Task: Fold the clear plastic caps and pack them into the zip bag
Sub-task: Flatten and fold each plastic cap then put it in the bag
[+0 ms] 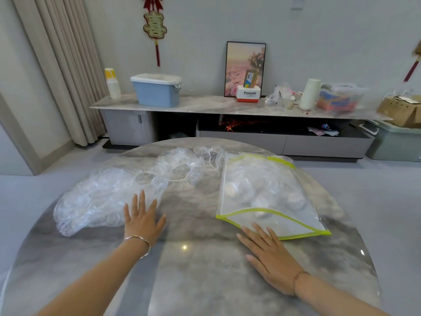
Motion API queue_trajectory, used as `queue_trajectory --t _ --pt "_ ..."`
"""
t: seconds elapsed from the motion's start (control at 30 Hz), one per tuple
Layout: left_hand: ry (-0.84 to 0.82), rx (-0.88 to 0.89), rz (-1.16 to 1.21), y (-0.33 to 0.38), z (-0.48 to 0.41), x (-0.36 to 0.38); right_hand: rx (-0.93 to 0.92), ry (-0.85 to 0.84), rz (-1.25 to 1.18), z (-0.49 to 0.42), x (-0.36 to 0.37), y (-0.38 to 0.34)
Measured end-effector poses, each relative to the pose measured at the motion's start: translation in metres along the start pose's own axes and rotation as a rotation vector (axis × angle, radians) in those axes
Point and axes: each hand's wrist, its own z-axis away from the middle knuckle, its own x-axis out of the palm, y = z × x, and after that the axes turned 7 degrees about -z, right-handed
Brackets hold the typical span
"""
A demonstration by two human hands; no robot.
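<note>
A heap of crumpled clear plastic caps point(102, 197) lies on the left of the round marble table point(205, 270), with more loose caps point(182, 167) spread toward the far middle. On the right lies the clear zip bag point(262, 192) with a yellow-green edge, its mouth open toward me and several folded caps inside. My left hand point(142, 220) lies flat, fingers straight, its fingertips over the near edge of the heap. My right hand point(268, 254) lies flat on the table, fingertips touching the bag's open mouth. Neither hand holds anything.
Behind the table runs a low marble-topped cabinet point(205, 106) with a blue lidded box point(157, 90), a framed picture point(245, 69), a white roll point(308, 94) and bags. A curtain point(63, 65) hangs at the left. The floor surrounds the table.
</note>
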Motion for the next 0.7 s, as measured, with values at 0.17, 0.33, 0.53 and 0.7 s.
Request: queue_trajectory --t 0.17,0.33,0.53,0.7 --pt "0.036 0.104 0.066 -0.001 0.019 -0.017 -0.030 0.000 -0.037 0.015 -0.025 -0.025" --pt "0.050 0.220 0.038 -0.001 0.039 -0.032 -0.011 -0.023 -0.127 0.027 -0.049 -0.046" --pt "-0.264 0.282 -0.071 -0.011 0.055 -0.031 -0.038 -0.031 -0.344 0.042 -0.057 -0.069" --pt "-0.293 0.444 0.015 0.018 0.117 -0.027 -0.004 -0.049 -0.386 0.044 -0.059 -0.092"
